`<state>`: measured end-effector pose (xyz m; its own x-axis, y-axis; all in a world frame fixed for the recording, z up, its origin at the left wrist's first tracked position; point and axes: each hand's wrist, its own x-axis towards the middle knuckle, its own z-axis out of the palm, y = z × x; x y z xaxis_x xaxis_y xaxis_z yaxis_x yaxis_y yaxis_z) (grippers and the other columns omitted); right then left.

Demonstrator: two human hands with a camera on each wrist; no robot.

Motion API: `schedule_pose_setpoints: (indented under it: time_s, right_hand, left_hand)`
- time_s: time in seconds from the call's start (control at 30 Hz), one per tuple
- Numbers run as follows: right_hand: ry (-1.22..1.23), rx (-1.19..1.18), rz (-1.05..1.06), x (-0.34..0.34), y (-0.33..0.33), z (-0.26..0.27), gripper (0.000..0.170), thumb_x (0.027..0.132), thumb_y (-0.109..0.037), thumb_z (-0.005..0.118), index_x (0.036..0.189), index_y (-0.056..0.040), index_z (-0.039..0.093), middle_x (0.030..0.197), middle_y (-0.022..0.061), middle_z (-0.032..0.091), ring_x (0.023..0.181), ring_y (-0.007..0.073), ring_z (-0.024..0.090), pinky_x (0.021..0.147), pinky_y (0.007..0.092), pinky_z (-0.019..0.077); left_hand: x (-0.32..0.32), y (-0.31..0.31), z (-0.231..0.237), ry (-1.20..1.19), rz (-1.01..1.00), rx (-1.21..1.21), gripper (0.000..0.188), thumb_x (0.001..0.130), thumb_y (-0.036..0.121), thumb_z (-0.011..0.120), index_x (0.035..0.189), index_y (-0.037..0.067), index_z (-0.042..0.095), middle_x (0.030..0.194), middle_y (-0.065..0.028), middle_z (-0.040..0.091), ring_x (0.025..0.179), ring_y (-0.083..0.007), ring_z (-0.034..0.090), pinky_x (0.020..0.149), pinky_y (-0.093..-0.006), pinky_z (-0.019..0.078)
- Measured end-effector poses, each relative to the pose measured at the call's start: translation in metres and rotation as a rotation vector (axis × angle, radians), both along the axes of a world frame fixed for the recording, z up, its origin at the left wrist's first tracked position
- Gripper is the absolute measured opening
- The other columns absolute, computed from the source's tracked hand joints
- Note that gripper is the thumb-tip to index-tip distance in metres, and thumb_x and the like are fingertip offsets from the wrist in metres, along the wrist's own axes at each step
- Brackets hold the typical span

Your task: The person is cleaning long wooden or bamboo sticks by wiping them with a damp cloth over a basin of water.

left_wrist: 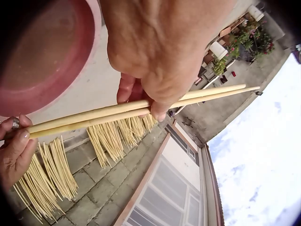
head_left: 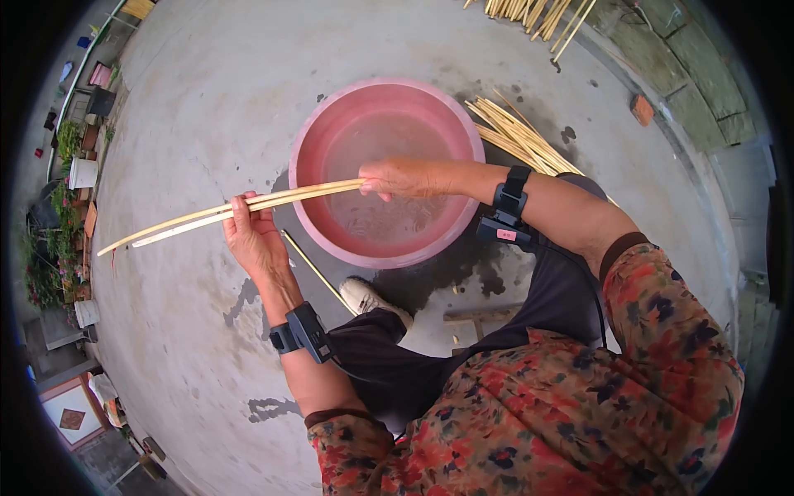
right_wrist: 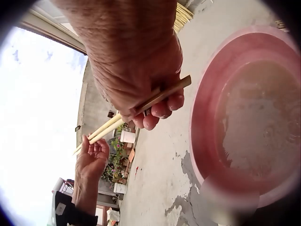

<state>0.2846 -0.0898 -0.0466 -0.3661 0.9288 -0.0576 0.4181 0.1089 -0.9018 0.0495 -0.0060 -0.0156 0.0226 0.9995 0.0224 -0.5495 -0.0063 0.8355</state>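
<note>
Two long, pale peeled sticks (head_left: pixel 184 218) lie side by side across both hands, their far ends reaching out to the left and spreading slightly. My right hand (head_left: pixel 397 178) grips them near one end, above the pink basin (head_left: pixel 304 217) of cloudy water. In the right wrist view, a stick end (right_wrist: pixel 176 88) pokes out past the curled fingers. Farther along, my left hand (head_left: pixel 255 241) pinches the sticks between thumb and fingers, left of the basin. The left wrist view shows both sticks (left_wrist: pixel 84 117) running under that thumb.
A bundle of similar sticks (head_left: pixel 529 142) lies on the ground right of the basin. More sticks (head_left: pixel 529 11) are spread at the back. One thin stick (head_left: pixel 318 274) lies beside a shoe (head_left: pixel 364 296). A brick (head_left: pixel 642 110) sits at right; potted plants (head_left: pixel 62 207) line the left.
</note>
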Motion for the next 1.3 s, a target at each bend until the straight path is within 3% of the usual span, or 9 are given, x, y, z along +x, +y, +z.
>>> schedule_pose_setpoints:
  time_s: [0.1,0.23,0.43,0.5,0.83,0.93,1.0,1.2,1.3]
  right_hand:
    - [0.020,-0.267,0.048,0.030,-0.012,-0.002,0.027,0.090,-0.028,0.037,0.088,-0.0046,0.051,0.063,0.0011,0.047,0.053,0.0110,0.042,0.052,0.0266,0.0367]
    - [0.018,-0.327,0.089,0.048,-0.025,0.002,0.028,0.090,-0.028,0.036,0.092,-0.0053,0.052,0.066,0.0006,0.049,0.053,0.0087,0.041,0.051,0.0233,0.0365]
    - [0.110,-0.366,-0.235,0.051,-0.022,0.004,0.029,0.089,-0.027,0.037,0.096,-0.0025,0.052,0.072,0.0028,0.053,0.055,0.0093,0.050,0.050,0.0223,0.0433]
    - [0.341,-0.532,-0.364,0.042,-0.028,0.009,0.032,0.089,-0.027,0.039,0.103,-0.0005,0.051,0.073,0.0042,0.054,0.055,0.0102,0.052,0.050,0.0230,0.0451]
    - [0.342,-0.364,-0.174,0.037,-0.028,0.009,0.027,0.088,-0.019,0.045,0.107,-0.0009,0.054,0.072,0.0007,0.053,0.054,0.0045,0.047,0.047,0.0186,0.0403]
    - [0.198,-0.304,-0.156,0.034,-0.028,0.011,0.025,0.087,-0.020,0.046,0.102,-0.0032,0.056,0.070,-0.0006,0.052,0.056,0.0057,0.047,0.049,0.0204,0.0398]
    - [-0.029,-0.067,-0.146,0.026,-0.027,0.010,0.021,0.083,-0.023,0.047,0.087,-0.0050,0.058,0.068,0.0047,0.055,0.056,0.0145,0.050,0.054,0.0300,0.0411]
    - [-0.264,0.215,-0.148,0.014,-0.023,0.007,0.022,0.085,-0.023,0.043,0.080,-0.0037,0.052,0.067,0.0142,0.053,0.063,0.0306,0.051,0.059,0.0406,0.0392]
    - [-0.296,0.179,-0.131,0.013,-0.025,0.008,0.020,0.086,-0.022,0.041,0.080,-0.0034,0.049,0.069,0.0161,0.052,0.066,0.0335,0.050,0.060,0.0425,0.0382]
  left_hand:
    - [-0.029,0.009,-0.002,-0.043,0.144,-0.083,0.011,0.082,0.011,0.056,0.085,0.002,0.051,0.080,-0.0081,0.056,0.075,-0.0159,0.056,0.067,-0.0294,0.0513]
    - [-0.041,0.007,-0.006,-0.030,0.165,-0.144,0.012,0.082,0.011,0.057,0.087,0.002,0.051,0.082,-0.0088,0.056,0.074,-0.0165,0.057,0.065,-0.0302,0.0513]
    - [-0.034,0.007,-0.008,-0.020,0.147,-0.192,0.014,0.081,0.011,0.057,0.088,0.002,0.050,0.084,-0.0101,0.057,0.073,-0.0167,0.057,0.065,-0.0301,0.0512]
    - [-0.032,0.006,-0.008,-0.029,0.108,-0.185,0.015,0.081,0.012,0.058,0.088,0.001,0.050,0.085,-0.0105,0.057,0.074,-0.0175,0.057,0.067,-0.0310,0.0508]
    - [-0.019,0.006,-0.006,-0.059,-0.080,-0.220,0.012,0.086,0.009,0.049,0.092,-0.002,0.049,0.097,-0.0157,0.054,0.084,-0.0225,0.056,0.080,-0.0365,0.0488]
    - [-0.015,0.004,-0.003,-0.064,-0.117,-0.232,0.012,0.087,0.007,0.045,0.093,-0.003,0.046,0.099,-0.0180,0.053,0.094,-0.0282,0.055,0.085,-0.0422,0.0471]
    - [-0.008,0.001,0.001,-0.088,-0.098,-0.262,0.011,0.087,0.005,0.043,0.093,-0.004,0.044,0.100,-0.0197,0.052,0.102,-0.0337,0.051,0.087,-0.0468,0.0454]
    - [0.002,-0.003,0.005,-0.074,-0.102,-0.221,0.010,0.087,0.004,0.043,0.091,-0.004,0.044,0.098,-0.0202,0.053,0.103,-0.0364,0.050,0.084,-0.0495,0.0468]
    - [0.004,-0.005,0.005,-0.071,-0.060,-0.251,0.013,0.087,0.005,0.044,0.096,-0.005,0.041,0.100,-0.0177,0.049,0.106,-0.0351,0.048,0.088,-0.0486,0.0442]
